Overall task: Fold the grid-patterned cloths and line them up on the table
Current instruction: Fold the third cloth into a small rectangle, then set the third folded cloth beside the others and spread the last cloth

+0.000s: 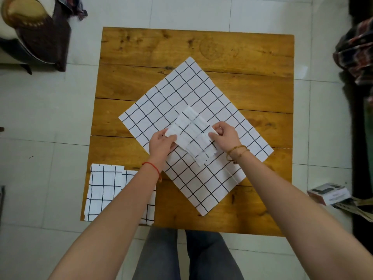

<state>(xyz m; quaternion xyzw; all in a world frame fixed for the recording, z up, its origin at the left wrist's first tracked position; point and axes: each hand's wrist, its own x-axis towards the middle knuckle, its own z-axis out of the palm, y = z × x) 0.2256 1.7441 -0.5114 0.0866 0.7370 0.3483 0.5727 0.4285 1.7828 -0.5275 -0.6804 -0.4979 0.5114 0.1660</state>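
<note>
Hands point(191, 139) both pinching folded grid cloth point(192, 136) above spread cloth point(161, 104).

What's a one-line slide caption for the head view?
Both hands, left and right, pinch a small folded grid cloth over a spread grid cloth on the wooden table.

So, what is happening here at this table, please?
A person is folding grid-patterned cloths on a wooden table. Both hands hold a small cloth piece above the middle: the left hand grips its left edge and the right hand pinches its right edge. Under it, a large grid cloth lies spread flat, turned like a diamond. A folded grid cloth already lies at the near left corner.
</note>
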